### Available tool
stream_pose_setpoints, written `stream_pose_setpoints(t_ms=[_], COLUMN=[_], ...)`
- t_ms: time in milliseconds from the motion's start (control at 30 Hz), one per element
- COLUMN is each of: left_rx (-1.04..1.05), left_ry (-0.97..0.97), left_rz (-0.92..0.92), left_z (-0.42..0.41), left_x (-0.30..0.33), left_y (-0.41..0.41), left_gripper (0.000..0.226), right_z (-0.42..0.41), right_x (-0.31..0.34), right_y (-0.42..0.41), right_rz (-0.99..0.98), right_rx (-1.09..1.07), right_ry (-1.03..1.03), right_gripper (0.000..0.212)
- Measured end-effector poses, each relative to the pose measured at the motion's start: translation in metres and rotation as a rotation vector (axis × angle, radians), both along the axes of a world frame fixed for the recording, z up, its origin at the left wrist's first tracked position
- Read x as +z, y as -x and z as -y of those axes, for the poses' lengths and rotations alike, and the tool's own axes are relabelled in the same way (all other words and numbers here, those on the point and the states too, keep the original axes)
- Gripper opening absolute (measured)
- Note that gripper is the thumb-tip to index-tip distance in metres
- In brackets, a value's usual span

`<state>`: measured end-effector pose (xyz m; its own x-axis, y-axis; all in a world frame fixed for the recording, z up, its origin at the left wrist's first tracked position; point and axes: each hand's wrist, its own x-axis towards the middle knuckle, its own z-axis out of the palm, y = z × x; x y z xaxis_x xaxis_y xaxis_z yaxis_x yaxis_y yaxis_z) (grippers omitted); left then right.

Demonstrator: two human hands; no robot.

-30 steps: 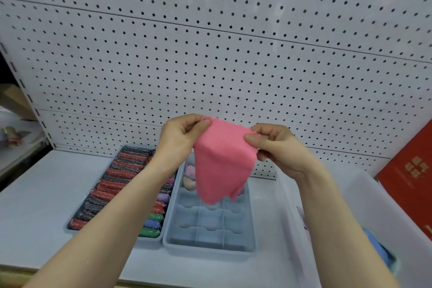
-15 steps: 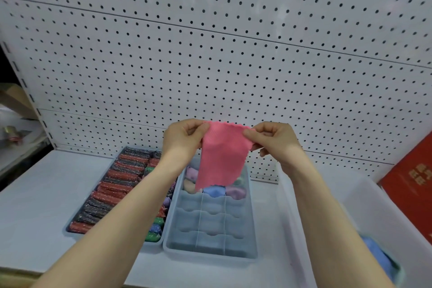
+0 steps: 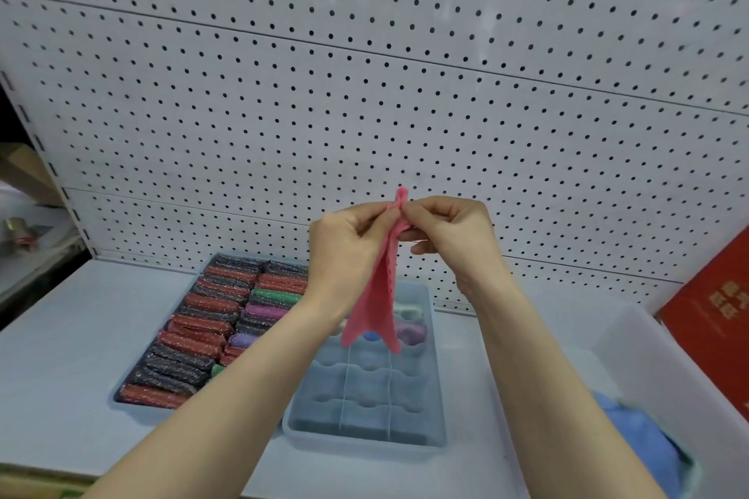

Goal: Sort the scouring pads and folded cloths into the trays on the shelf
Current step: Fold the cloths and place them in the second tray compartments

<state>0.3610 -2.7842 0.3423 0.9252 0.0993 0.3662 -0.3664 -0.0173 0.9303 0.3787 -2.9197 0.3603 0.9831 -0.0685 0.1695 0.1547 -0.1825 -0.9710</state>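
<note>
A pink cloth (image 3: 377, 296) hangs folded in half above the shelf. My left hand (image 3: 344, 243) and my right hand (image 3: 450, 235) pinch its top edge together, knuckles almost touching. Below it stands a grey divided tray (image 3: 364, 433) with a few folded cloths (image 3: 409, 330) in its far compartments. To its left, a second tray (image 3: 133, 405) is packed with glittery scouring pads (image 3: 194, 336) in red, black, green and purple.
A white pegboard (image 3: 364, 93) backs the shelf (image 3: 60, 336). A clear plastic bin (image 3: 632, 356) at the right holds a blue cloth (image 3: 640, 438). A red box (image 3: 713, 320) leans at the far right.
My two hands have come together, bringing the top corners of the pink cloth against each other, so the cloth now hangs folded narrow instead of spread flat.
</note>
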Motion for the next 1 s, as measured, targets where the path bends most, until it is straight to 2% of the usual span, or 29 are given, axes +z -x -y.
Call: stream_pose_setpoints(t_ms=[67, 167, 333, 467, 533, 667, 733, 833, 1000], left_rx=[-0.083, -0.08, -0.017, -0.096, -0.127, -0.175, -0.247, -0.326, -0.183], left_ry=[0.037, 0.033, 0.081, 0.145, 0.199, 0.342, 0.289, 0.067, -0.03], left_rz=[-0.012, -0.018, -0.048, -0.061, -0.055, -0.128, -0.265, -0.436, -0.407], left_z=[0.0, -0.002, -0.013, -0.022, -0.024, -0.028, -0.03, -0.027, -0.021], left_x=[0.001, -0.004, -0.002, 0.008, 0.013, 0.015, 0.005, -0.024, -0.045], left_y=[0.003, 0.002, -0.008, -0.016, -0.018, -0.023, -0.02, -0.012, -0.01], left_gripper=[0.027, 0.04, 0.029, 0.026, 0.025, 0.016, 0.014, 0.026, 0.019], right_z=[0.001, 0.004, 0.028, 0.03, 0.023, 0.016, 0.015, 0.016, 0.02], right_x=[0.002, 0.004, -0.009, -0.03, -0.038, -0.041, -0.043, -0.046, -0.053], right_y=[0.002, 0.006, 0.002, 0.005, 0.007, 0.01, 0.009, 0.01, 0.011], right_rz=[0.002, -0.048, 0.042, -0.094, -0.088, -0.08, -0.081, -0.104, -0.19], right_rx=[0.035, 0.16, 0.034, 0.4, 0.421, 0.318, 0.255, 0.179, 0.156], right_ry=[-0.01, -0.04, -0.048, 0.073, 0.024, -0.106, -0.122, -0.132, -0.127], right_gripper=[0.022, 0.028, 0.012, 0.041, 0.032, 0.014, 0.008, 0.007, 0.01])
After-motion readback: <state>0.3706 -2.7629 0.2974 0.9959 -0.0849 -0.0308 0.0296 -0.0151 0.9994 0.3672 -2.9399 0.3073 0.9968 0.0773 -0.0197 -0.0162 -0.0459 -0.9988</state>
